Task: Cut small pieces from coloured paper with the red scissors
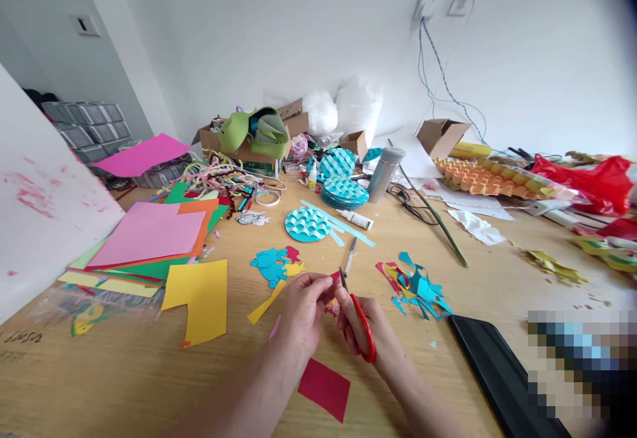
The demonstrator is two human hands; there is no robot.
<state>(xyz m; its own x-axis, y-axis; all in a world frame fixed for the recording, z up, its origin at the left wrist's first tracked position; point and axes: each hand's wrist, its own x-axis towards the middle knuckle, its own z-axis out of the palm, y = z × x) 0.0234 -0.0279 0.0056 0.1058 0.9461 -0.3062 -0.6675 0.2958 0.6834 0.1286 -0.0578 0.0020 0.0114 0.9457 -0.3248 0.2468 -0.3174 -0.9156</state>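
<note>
My left hand (306,302) pinches a small piece of red paper (336,279) between thumb and fingers. In my right hand (365,325) is a pair of scissors with red handles (367,342), and its dark blades point up at the red piece. How far apart the blades are is hard to tell. Beneath my wrists lies a dark red paper rectangle (324,388). Left of my hands rest blue paper fish cutouts (271,264), with smaller red and yellow fish beside them. Blue, red and yellow paper scraps (418,289) are heaped on the right.
A stack of coloured paper (146,235) and a notched yellow sheet (209,298) lie on the left. Behind my hands are a blue wavy-patterned disc (306,224), a glue tube (357,219), a pen (350,257) and a silver bottle (385,176). A black tablet (497,371) lies at right.
</note>
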